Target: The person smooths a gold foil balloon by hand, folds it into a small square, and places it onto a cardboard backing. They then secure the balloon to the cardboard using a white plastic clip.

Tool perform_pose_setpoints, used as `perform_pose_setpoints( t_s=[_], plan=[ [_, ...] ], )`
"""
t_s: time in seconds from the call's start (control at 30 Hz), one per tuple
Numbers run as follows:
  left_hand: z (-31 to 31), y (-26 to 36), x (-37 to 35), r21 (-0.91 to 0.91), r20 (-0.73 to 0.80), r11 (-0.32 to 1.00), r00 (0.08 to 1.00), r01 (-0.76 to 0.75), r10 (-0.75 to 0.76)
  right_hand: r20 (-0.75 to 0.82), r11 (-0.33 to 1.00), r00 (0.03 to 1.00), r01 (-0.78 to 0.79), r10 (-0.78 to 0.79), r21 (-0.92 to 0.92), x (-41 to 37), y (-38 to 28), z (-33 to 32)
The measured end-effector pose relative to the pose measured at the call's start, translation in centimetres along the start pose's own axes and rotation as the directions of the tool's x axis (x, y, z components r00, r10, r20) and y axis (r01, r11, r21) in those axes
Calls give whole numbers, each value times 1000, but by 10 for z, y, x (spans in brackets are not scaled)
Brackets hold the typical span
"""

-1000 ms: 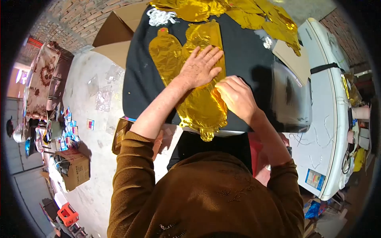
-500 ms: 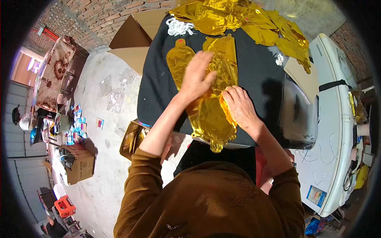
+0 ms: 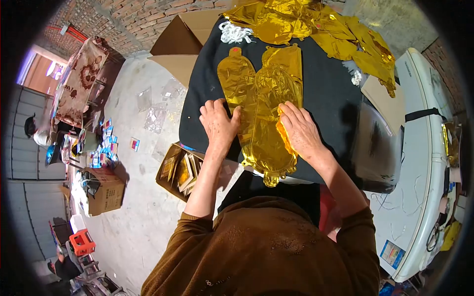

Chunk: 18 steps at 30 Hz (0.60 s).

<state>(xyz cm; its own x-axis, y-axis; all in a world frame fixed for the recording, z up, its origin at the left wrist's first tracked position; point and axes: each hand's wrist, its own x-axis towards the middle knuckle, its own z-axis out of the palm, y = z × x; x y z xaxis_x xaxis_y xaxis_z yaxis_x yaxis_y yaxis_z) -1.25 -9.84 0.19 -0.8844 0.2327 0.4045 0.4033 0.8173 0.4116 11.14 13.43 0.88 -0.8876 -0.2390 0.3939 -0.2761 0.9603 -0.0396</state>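
A flat gold foil balloon (image 3: 269, 123) lies on the black-covered table (image 3: 326, 89), made of rounded and straight-edged sections with small tabs along its lower edge. My left hand (image 3: 218, 127) rests at the foil's left edge, fingers apart, thumb on the foil and nothing held. Under my right hand (image 3: 302, 133), at the opposite edge, is a bunched orange-yellow cloth (image 3: 283, 135); my fingers curl over it and press it on the foil. More gold foil balloons (image 3: 276, 24) are heaped at the far side of the table.
White string (image 3: 235, 32) lies by the heap. An open cardboard box (image 3: 182, 61) stands behind the table, and a smaller box of gold-coloured packets (image 3: 177, 170) is on the floor at left. A white chest freezer (image 3: 419, 148) stands at right. A person (image 3: 64, 266) is at lower left.
My left hand has moved from above the middle of the foil down and left to its edge. My right hand stays on the cloth at the right edge. The view has shifted slightly.
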Motion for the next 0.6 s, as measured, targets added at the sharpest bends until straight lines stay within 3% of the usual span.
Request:
perform_pose_setpoints(
  t_s=[0.1, 0.2, 0.23, 0.37, 0.47, 0.5, 0.6],
  plan=[
    [-5, 5, 7, -2, 90, 1000, 996, 23, -22, -19, 1000, 1000, 1, -1, 3, -1, 0, 1],
    [-28, 22, 22, -88, 385, 950, 890, 298, -244, -34, 1000, 999, -9, 10, 29, 0, 1, 3],
    [-21, 18, 19, -98, 299, 975, 940, 201, -164, -42, 999, 999, -7, 8, 36, 0, 1, 2],
    [-9, 24, 10, -274, 248, 958, 969, 77, -7, -37, 998, 999, -20, 22, 57, -1, 1, 2],
    [-14, 48, 4, -378, 220, 924, 975, 63, 23, -22, 998, 999, -31, 33, 62, -2, -1, 1],
    [-10, 50, 3, -387, 145, 922, 986, -24, 86, -13, 998, 999, -37, 38, 44, -2, -1, 2],
    [-6, 54, 2, -364, 161, 931, 983, -25, 89, 16, 999, 999, -47, 46, 16, -2, -1, 3]
  ],
)
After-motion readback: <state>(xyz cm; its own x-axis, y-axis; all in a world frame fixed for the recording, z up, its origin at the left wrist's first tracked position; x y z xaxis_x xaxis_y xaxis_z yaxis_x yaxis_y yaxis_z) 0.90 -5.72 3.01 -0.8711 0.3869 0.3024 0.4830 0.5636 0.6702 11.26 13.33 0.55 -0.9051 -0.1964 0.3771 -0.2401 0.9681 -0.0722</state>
